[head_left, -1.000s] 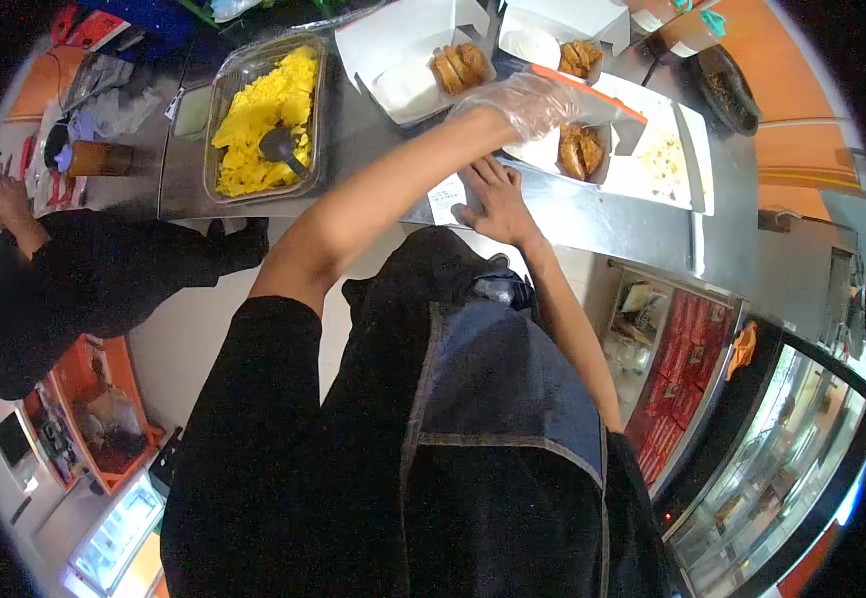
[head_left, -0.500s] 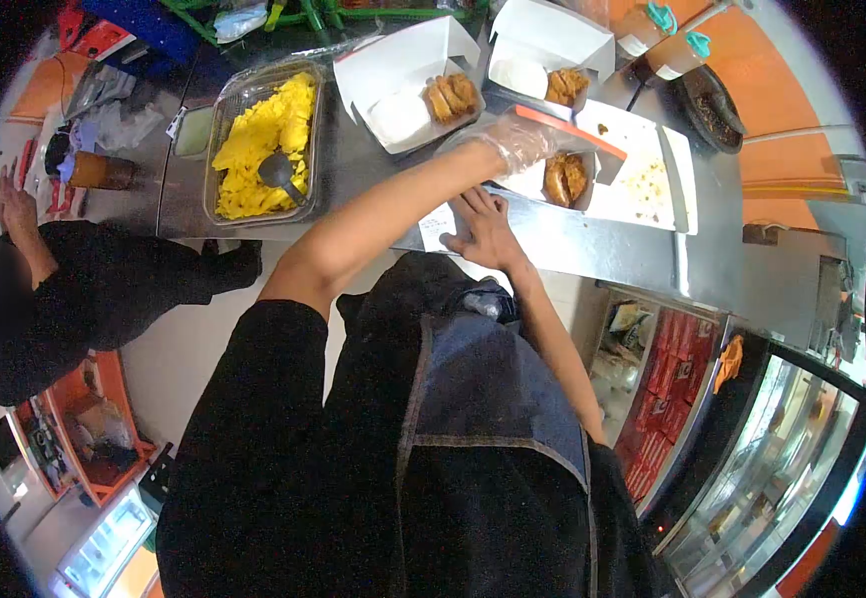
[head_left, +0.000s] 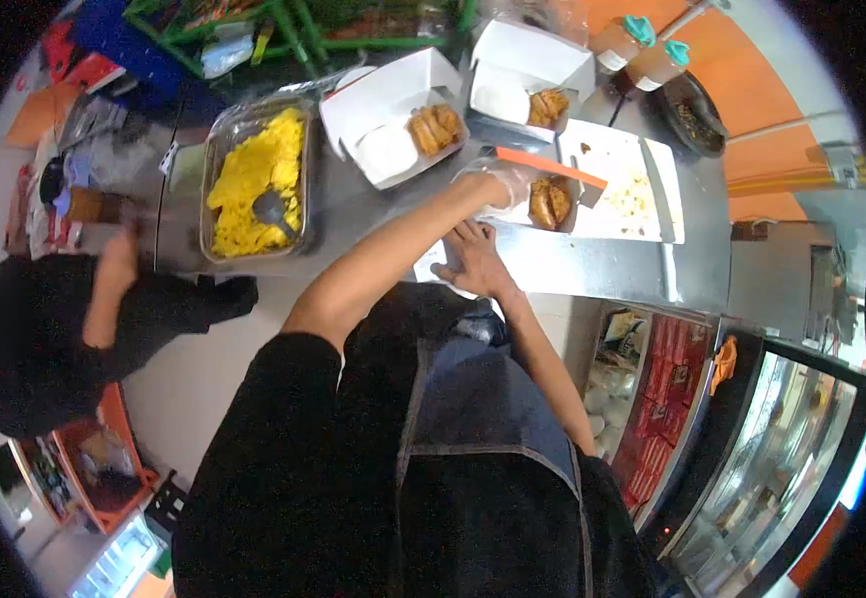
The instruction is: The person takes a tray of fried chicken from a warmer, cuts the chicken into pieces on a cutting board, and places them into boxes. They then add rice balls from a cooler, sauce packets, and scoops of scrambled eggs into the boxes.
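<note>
My left hand [head_left: 509, 185], in a clear plastic glove, reaches into the nearest takeaway box, beside its fried chicken [head_left: 550, 204]. Its fingers are largely hidden by the glove and the box's orange-edged lid [head_left: 552, 169]. My bare right hand [head_left: 477, 261] lies at the counter's front edge, just below the left wrist, with its fingers apart. It rests at a white slip of paper [head_left: 431, 265]. Two more open boxes stand behind, a left box [head_left: 343, 110] and a right box [head_left: 552, 65], each with white rice and sliced fried chicken.
A clear tub of yellow food [head_left: 258, 184] with a dark scoop [head_left: 271, 209] stands left. Right are a crumb-strewn white board [head_left: 637, 214], a knife [head_left: 664, 189], bottles with teal tops [head_left: 620, 42] and a dark bowl [head_left: 692, 115]. Another person [head_left: 104, 309] is at the left.
The view has shifted, so the counter sits lower in it. My left hand is further down beside the box's chicken. The other person's arm has moved right; my right hand stays in place.
</note>
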### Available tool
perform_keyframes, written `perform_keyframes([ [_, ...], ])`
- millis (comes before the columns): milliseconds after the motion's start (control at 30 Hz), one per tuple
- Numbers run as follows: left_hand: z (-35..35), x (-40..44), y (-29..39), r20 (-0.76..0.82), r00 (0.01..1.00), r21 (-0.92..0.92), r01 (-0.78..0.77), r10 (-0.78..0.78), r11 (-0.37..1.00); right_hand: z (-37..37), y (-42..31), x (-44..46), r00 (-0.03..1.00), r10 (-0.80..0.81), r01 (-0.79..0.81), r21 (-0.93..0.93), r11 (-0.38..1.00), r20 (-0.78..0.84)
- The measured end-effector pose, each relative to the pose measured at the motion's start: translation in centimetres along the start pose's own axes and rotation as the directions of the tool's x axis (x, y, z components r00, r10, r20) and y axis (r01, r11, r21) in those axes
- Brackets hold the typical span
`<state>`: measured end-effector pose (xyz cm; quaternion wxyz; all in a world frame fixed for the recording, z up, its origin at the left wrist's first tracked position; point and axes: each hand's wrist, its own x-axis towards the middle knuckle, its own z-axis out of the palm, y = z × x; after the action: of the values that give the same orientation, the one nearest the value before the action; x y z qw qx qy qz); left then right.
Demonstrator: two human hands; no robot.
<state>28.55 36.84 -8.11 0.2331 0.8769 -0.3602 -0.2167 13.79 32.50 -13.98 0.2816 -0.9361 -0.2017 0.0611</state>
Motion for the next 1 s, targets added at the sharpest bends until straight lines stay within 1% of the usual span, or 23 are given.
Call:
perform_keyframes([
  [67, 0.5, 0.5, 0.0, 0.02, 1.0, -0.004, 0.013, -0.012, 1.0, 0.4, 0.5, -0.1, 0.998, -0.047, 0.045, -0.037, 0.998, -0.047],
  [133, 0.3, 0.4, 0.4, -0.028, 0.999, -0.025, 0.021, -0.022, 0.999, 0.7, 0.7, -0.2, 0.999, 0.025, -0.023, -0.038, 0.999, 0.039],
  [233, 1.4, -0.9, 0.5, -0.09, 0.995, -0.024, 0.048, -0.05, 0.999, 1.2, 1.2, -0.4, 0.995, 0.076, -0.076, -0.003, 0.997, 0.069],
  [267, 1.9, -1.1, 0.7, -0.107, 0.993, -0.003, 0.055, -0.055, 0.998, 1.5, 1.4, -0.5, 0.995, 0.078, -0.078, -0.007, 0.997, 0.055],
  [300, 1.6, -1.5, 1.8, -0.114, 0.993, 0.007, 0.045, -0.044, 0.999, 2.0, 1.9, -0.6, 1.0, 0.007, -0.006, 0.051, 0.999, -0.025],
  [333, 1.4, -2.0, 2.9, -0.194, 0.967, -0.084, 0.15, -0.164, 0.985, 1.7, 1.9, -0.6, 0.993, -0.061, 0.071, 0.103, 0.992, -0.102],
  [367, 1.2, -2.4, 3.8, -0.256, 0.922, -0.186, 0.248, -0.291, 0.951, 1.5, 1.8, -0.7, 0.994, -0.059, 0.075, 0.186, 0.98, -0.092],
  [400, 1.9, -1.9, 3.7, -0.262, 0.921, -0.185, 0.246, -0.289, 0.951, 1.3, 1.8, -0.6, 0.994, -0.063, 0.079, 0.182, 0.98, -0.094],
  [467, 3.8, -0.8, 2.8, -0.403, 0.86, -0.137, 0.28, -0.312, 0.95, 1.0, 1.6, -0.6, 0.99, -0.102, 0.114, 0.132, 0.985, -0.096],
  [500, 0.4, -1.7, 4.7, -0.22, 0.898, -0.188, 0.344, -0.381, 0.92, 1.4, 2.0, -0.7, 0.993, -0.088, 0.099, 0.145, 0.984, -0.077],
  [533, 1.2, -1.4, 3.7, -0.228, 0.897, -0.184, 0.343, -0.379, 0.921, 2.5, 2.8, -0.5, 0.992, -0.094, 0.106, 0.142, 0.984, -0.083],
  [600, 2.5, -1.0, 1.8, -0.263, 0.904, -0.316, 0.251, -0.338, 0.915, 3.3, 3.5, 0.2, 0.994, -0.106, 0.105, 0.116, 0.988, 0.001],
  [633, 2.5, -1.3, 1.7, -0.127, 0.854, -0.539, 0.367, -0.504, 0.758, 2.9, 3.2, -0.2, 0.993, -0.107, 0.115, 0.163, 0.98, -0.057],
  [667, 2.6, -1.7, 1.5, -0.129, 0.85, -0.537, 0.372, -0.51, 0.757, 2.4, 3.4, -0.1, 0.992, -0.114, 0.122, 0.168, 0.978, -0.056],
  [700, 1.6, -2.4, 2.1, -0.09, 0.849, -0.514, 0.408, -0.521, 0.754, 0.2, 2.4, 0.4, 0.986, -0.06, 0.039, 0.134, 0.99, 0.157],
  [733, 0.9, -2.7, 2.2, -0.051, 0.846, -0.49, 0.442, -0.531, 0.751, -0.8, 2.2, 0.8, 0.932, 0.003, -0.035, 0.083, 0.996, 0.361],
  [767, 0.9, -2.8, 1.4, -0.001, 0.908, -0.551, 0.35, -0.42, 0.758, 0.0, 2.8, 0.9, 0.932, -0.004, -0.03, 0.089, 0.996, 0.362],
  [800, 1.1, -2.7, 0.8, 0.001, 0.904, -0.549, 0.358, -0.427, 0.756, 2.3, 4.1, 0.9, 0.931, -0.03, -0.022, 0.14, 0.99, 0.364],
  [867, 1.8, -2.5, -0.3, 0.133, 0.863, -0.509, 0.482, -0.487, 0.713, 3.4, 4.4, 0.8, 0.929, -0.064, -0.011, 0.2, 0.98, 0.365],
  [900, 2.8, -2.3, -0.9, 0.131, 0.861, -0.506, 0.484, -0.492, 0.714, 2.8, 4.0, 0.8, 0.951, -0.054, -0.002, 0.179, 0.984, 0.306],
  [933, 3.8, -2.2, -1.4, 0.074, 0.863, -0.604, 0.438, -0.5, 0.666, 2.7, 3.8, 0.7, 0.968, -0.045, 0.005, 0.159, 0.987, 0.247],
  [967, 4.7, -2.1, -1.9, 0.017, 0.859, -0.692, 0.379, -0.511, 0.614, 2.4, 3.7, 0.7, 0.969, -0.049, 0.009, 0.162, 0.987, 0.244],
  [1000, 4.7, -2.1, -1.8, 0.014, 0.858, -0.689, 0.38, -0.513, 0.617, 2.3, 3.8, 0.7, 0.96, -0.066, 0.011, 0.197, 0.98, 0.272],
])
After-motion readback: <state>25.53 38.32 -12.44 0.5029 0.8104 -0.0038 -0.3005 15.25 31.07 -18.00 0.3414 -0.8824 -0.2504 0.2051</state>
